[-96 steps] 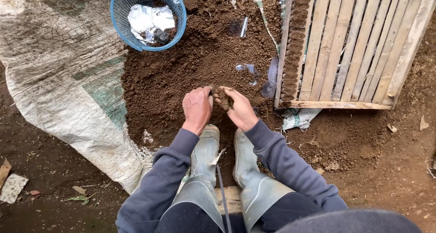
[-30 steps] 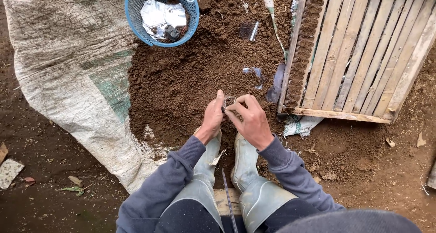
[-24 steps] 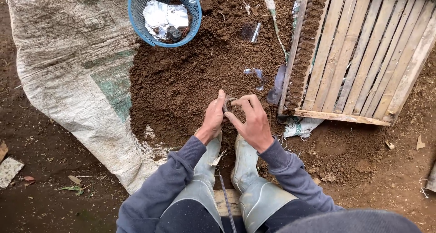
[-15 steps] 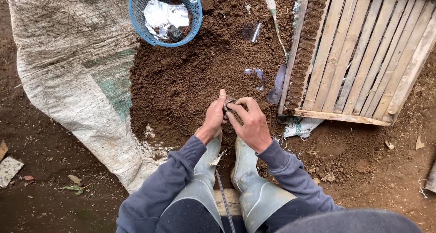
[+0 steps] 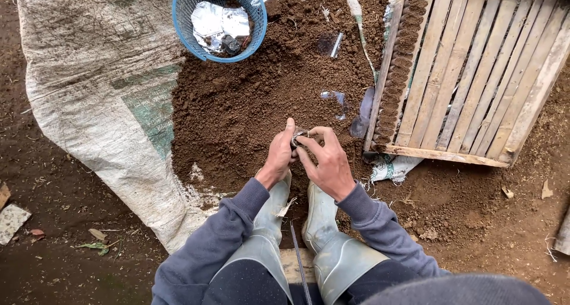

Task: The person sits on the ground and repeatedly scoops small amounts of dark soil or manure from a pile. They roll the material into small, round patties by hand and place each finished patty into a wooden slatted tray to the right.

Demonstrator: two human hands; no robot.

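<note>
Together, pinching one small soil-filled plastic pot: left hand closed on its near-left side, thumb up; right hand curled round the right, fingertips on the rim. Held just above the brown soil heap, in front of pale rubber boots. Best done, by the look of it, with the rim kept level and open, and the fill pressed down evenly with the thumbs, firm but not crushing the thin film. Loose, crumbly, damp-looking earth on a coarse woven sack, creased and grey. Farther left, a round blue mesh basket of crumpled clear film. Right, a slatted bamboo tray, one row of filled pots along its left edge.
</note>
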